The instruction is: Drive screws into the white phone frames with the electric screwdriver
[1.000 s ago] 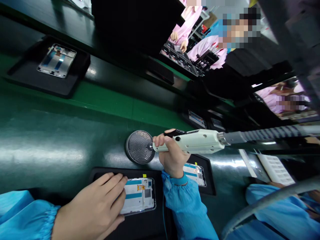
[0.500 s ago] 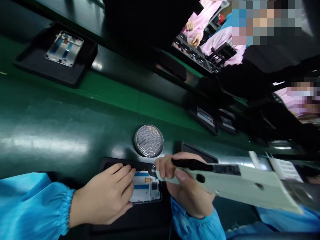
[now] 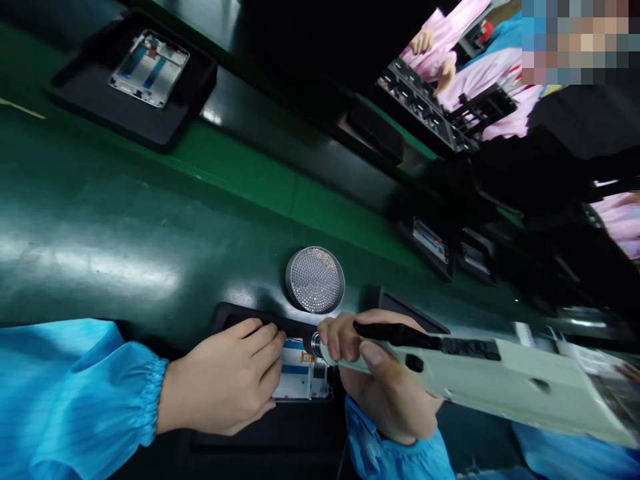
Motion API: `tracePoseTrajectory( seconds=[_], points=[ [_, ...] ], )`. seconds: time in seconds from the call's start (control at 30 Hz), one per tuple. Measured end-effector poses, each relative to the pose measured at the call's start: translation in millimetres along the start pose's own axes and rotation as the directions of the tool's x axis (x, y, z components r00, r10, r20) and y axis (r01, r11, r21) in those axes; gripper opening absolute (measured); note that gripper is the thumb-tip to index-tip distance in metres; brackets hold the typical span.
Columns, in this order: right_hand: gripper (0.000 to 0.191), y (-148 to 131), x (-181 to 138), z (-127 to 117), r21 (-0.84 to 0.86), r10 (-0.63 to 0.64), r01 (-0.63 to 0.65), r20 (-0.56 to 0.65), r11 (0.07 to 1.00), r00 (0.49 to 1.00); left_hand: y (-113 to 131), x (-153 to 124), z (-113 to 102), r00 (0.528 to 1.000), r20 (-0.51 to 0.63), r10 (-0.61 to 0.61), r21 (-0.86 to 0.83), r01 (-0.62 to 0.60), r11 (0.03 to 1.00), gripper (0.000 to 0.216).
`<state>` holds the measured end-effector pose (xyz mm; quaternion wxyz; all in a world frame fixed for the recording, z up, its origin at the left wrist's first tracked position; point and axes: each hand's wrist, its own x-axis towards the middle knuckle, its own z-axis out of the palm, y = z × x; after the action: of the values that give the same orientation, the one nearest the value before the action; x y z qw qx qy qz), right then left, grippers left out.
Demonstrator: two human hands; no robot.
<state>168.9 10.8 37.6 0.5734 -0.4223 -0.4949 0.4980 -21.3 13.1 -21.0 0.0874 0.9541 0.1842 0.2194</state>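
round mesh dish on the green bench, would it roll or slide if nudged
The round mesh dish lies flat, so it would probably slide on the glossy green bench, not roll. Low and wide, it seems unlikely to tip.

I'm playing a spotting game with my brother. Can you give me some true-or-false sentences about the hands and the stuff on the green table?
1. The right hand holds an electric screwdriver. True.
2. The left hand floats high above the phone frame. False: it rests on the phone frame, which lies in a black tray.
3. The round silver dish is covered in tiny holes. True.
4. The electric screwdriver's tip is inside the round silver dish. False: the tip is down at the phone frame, and the dish sits just beyond it.
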Motion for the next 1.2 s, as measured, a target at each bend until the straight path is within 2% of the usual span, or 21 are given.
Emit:
tracePoseTrajectory(
  seconds=[0.17,0.47,0.63,0.77,1.0,1.1,1.2],
  points=[
    [0.018,-1.4,-2.2,0.6,-0.047,0.021,-0.022,-0.023,0.999,1.0,-0.1,0.9,-0.2,1.0,-0.007,0.002,-0.007,-0.002,1.0,0.041],
    [0.012,-6.7,-6.1,3.6,-0.089,0.047,-0.045,0.02,0.995,0.999,-0.6,2.3,-2.4,1.0,-0.01,0.006,-0.012,-0.006,1.0,0.04],
    [0.011,-3.0,-9.5,2.2,-0.104,0.026,-0.023,0.029,0.994,0.999,1.2,4.2,-2.2,1.0,-0.005,-0.007,-0.006,0.007,1.0,0.039],
    [0.011,0.9,-10.2,0.0,-0.07,0.016,-0.013,0.037,0.997,0.999,5.9,6.9,-2.2,0.998,0.042,-0.041,0.015,0.041,0.999,0.042],
    [0.016,11.7,-5.8,0.1,-0.008,-0.088,0.088,0.043,0.996,0.995,14.7,14.8,1.4,0.991,0.086,-0.105,0.059,0.1,0.993,0.048],
    [0.017,-5.1,6.3,-10.2,0.012,-0.158,0.159,-0.055,0.987,0.986,21.9,17.1,-3.3,0.995,0.052,-0.089,0.143,0.081,0.986,0.038],
    [0.015,-36.9,17.3,-29.7,0.015,-0.258,0.272,-0.265,0.962,0.929,35.5,15.8,-14.8,0.997,-0.062,0.044,0.23,-0.028,0.973,0.032]
  ],
)
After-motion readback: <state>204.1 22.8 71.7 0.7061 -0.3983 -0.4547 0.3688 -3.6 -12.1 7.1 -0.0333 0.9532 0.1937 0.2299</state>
